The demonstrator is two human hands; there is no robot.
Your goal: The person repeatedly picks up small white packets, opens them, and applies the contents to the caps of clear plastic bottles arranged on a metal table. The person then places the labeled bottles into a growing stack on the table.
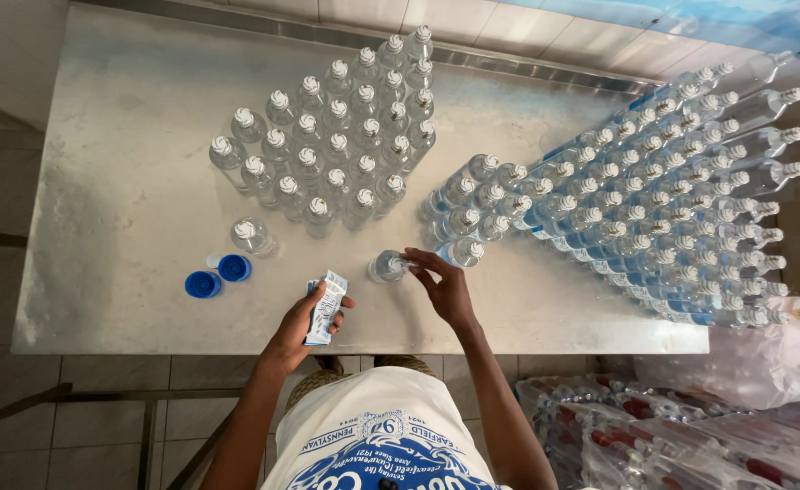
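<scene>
My left hand [302,319] grips a thin stack of blue-and-white labels [325,307] above the near edge of a metal table [118,181]. My right hand [442,289] reaches forward, its fingertips touching the cap of one clear plastic bottle [387,266] that stands alone in front of me. A block of several upright clear bottles with white caps [336,145] stands behind it. To the right, many labelled bottles with blue bands [654,209] stand packed in rows across the table.
Two blue caps [218,277] lie at the left, near a single upright bottle [249,235]. Plastic-wrapped packs of bottles [672,436] lie on the tiled floor at the lower right. A clear plastic bag [754,363] hangs off the table's right corner.
</scene>
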